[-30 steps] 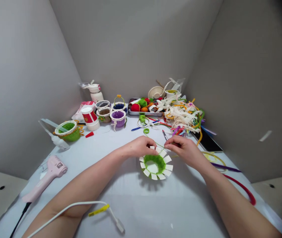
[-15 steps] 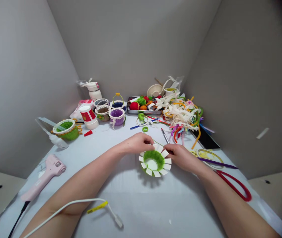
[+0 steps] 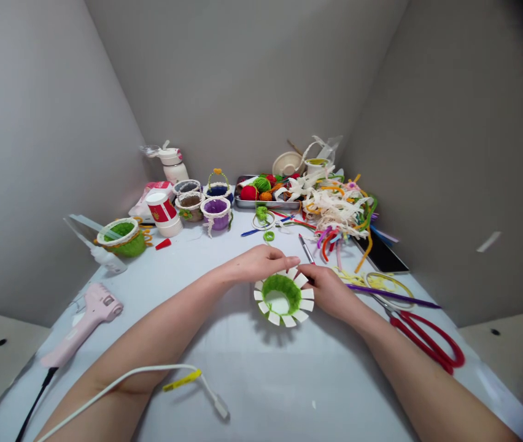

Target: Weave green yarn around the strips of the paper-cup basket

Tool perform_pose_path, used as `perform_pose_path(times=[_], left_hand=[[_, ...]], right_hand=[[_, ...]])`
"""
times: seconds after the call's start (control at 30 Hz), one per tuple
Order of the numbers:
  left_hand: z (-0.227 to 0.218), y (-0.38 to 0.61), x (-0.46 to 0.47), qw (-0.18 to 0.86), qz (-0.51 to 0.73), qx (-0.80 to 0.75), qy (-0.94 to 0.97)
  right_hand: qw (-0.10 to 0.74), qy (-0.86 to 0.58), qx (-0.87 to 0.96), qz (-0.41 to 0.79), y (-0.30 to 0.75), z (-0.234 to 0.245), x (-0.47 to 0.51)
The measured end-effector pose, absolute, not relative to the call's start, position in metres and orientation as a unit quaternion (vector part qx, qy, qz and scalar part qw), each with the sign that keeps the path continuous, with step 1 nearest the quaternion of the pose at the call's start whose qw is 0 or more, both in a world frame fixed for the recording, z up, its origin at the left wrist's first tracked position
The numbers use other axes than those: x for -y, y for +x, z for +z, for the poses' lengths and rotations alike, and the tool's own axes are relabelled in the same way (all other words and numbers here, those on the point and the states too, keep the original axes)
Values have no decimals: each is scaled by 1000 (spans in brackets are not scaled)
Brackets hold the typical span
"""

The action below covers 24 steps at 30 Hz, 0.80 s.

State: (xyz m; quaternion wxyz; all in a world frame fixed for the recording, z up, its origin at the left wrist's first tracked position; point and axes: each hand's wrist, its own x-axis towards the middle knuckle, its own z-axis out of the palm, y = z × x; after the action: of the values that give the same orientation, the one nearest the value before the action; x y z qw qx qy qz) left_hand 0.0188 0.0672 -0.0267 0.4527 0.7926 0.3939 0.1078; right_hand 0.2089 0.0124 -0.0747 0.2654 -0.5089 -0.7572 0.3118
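A paper cup [image 3: 282,299] cut into white splayed strips, with green yarn woven round its base, sits at the middle of the table. My left hand [image 3: 261,264] rests over its far rim, fingers curled on the strips. My right hand [image 3: 328,290] is closed against its right side, pinching a thin green yarn strand between the strips. A small ball of green yarn [image 3: 262,214] lies farther back.
Pink glue gun [image 3: 87,320] at left, white cable [image 3: 151,376] near front. Red scissors [image 3: 425,339] and a purple pipe cleaner [image 3: 390,296] at right. Finished small baskets [image 3: 215,212], a green basket [image 3: 122,237], a yarn tray [image 3: 261,195], a pile of strips and pipe cleaners [image 3: 339,212] at back.
My right hand has dropped from above the cup's far rim to its right side, pulling the yarn down. My left hand has shifted slightly over the rim. The view has tilted a little.
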Motion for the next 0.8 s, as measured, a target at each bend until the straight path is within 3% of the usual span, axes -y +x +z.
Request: perform_pose_path(times=[0.5,0.8], left_hand=[[-35,13,-74,454,108,-364,806],[-37,14,-75,452,120,-368,804]], right_hand=[[246,-522,768,276,223,-66,-14],[283,-548,748,246,226,-41,-20]])
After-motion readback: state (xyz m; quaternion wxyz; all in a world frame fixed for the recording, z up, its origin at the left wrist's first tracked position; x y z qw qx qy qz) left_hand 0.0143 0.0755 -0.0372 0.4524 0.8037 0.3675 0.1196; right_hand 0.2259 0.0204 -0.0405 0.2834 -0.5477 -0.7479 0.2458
